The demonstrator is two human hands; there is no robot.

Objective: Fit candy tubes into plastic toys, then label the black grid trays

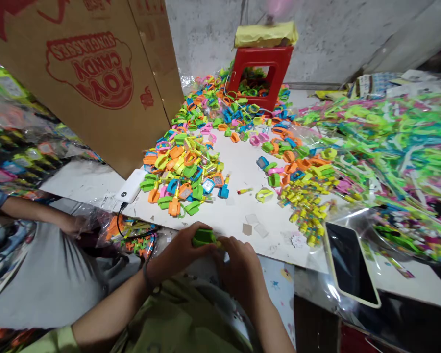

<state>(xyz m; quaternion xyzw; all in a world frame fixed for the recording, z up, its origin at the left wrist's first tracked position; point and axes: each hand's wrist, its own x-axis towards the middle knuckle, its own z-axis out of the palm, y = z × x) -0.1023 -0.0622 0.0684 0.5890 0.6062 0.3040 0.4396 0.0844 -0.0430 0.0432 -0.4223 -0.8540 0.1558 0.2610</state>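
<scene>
In front of my body, at the near edge of the white table (242, 162), my left hand (183, 249) grips a bright green plastic toy watch (203, 238) between thumb and fingers. My right hand (240, 264) is closed at the right end of the watch, its fingertips meeting my left hand. A bit of a small yellow tube (219, 244) shows there; the rest is hidden by the fingers. Beyond lies a pile of coloured toy watches (183, 166), many with tubes attached. Right of it are a loose green watch (264, 195) and a heap of small yellow tubes (310, 203).
A tall cardboard box (95, 73) stands at left, beside a white power bank (131, 185) with a black cable. A red stool (259, 78) stands at the back. Plastic strips (389, 127) and a phone (351, 262) lie at right. Another person's arm (40, 213) is at left.
</scene>
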